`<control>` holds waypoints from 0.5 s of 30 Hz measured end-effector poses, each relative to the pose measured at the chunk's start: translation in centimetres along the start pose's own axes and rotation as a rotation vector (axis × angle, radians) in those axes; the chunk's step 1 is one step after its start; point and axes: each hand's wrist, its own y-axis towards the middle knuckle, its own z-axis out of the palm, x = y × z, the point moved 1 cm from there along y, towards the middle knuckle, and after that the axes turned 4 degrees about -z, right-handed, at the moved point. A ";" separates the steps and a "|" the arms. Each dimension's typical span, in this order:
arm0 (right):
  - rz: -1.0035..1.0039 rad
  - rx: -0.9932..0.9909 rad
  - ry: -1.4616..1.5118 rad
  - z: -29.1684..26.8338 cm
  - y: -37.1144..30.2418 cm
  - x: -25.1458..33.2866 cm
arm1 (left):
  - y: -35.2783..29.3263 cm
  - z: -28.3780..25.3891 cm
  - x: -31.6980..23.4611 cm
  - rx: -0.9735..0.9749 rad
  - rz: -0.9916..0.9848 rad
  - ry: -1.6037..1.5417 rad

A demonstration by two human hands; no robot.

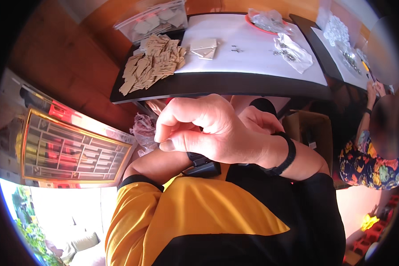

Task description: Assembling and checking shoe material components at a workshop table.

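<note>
My arms cross in front of my chest. My right hand (204, 126), with a black band on its wrist, reaches across to the left and is closed, thumb and index fingertips close together. Whatever lies between them, if anything, is too small to make out. Behind that wrist, my left hand (260, 119) shows only in part, its fingers mostly hidden. A dark device (201, 167) sits at my left wrist. Beyond my hands is a black-edged table (235, 83) with a white top. On it lie a few white cards (204, 46) and small metal pieces (236, 49).
Brown card pieces (153, 62) are heaped at the table's left, before a clear bag of cards (157, 20). An open plastic bag (297, 55) holds metal bits; a red plate (270, 30) lies behind. A cardboard box (321, 122) stands below. Another person's hands (375, 90) are at right.
</note>
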 end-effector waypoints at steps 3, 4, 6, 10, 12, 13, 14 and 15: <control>0.030 0.069 0.117 1.3 0.3 0.8 | -1.1 -0.3 -1.7 0.165 0.114 0.234; 0.018 0.095 0.165 1.6 0.4 0.9 | -1.1 -0.5 -1.7 0.146 0.124 0.234; 0.117 0.078 0.282 2.5 0.5 1.4 | -0.7 -0.8 -2.0 0.182 0.243 0.279; 0.321 0.103 0.500 4.4 0.9 0.2 | 0.6 -1.2 -2.6 0.249 0.471 0.378; 0.425 0.175 0.499 5.2 0.9 -0.5 | 1.2 -1.3 -2.9 0.285 0.586 0.434; 0.425 0.182 0.547 5.5 1.2 -0.7 | 1.3 -1.4 -3.0 0.298 0.643 0.463; 0.431 0.178 0.546 5.5 1.3 -1.1 | 1.8 -1.4 -3.2 0.336 0.692 0.484; 0.480 0.187 0.605 5.6 1.6 -1.6 | 2.3 -1.5 -3.3 0.375 0.742 0.504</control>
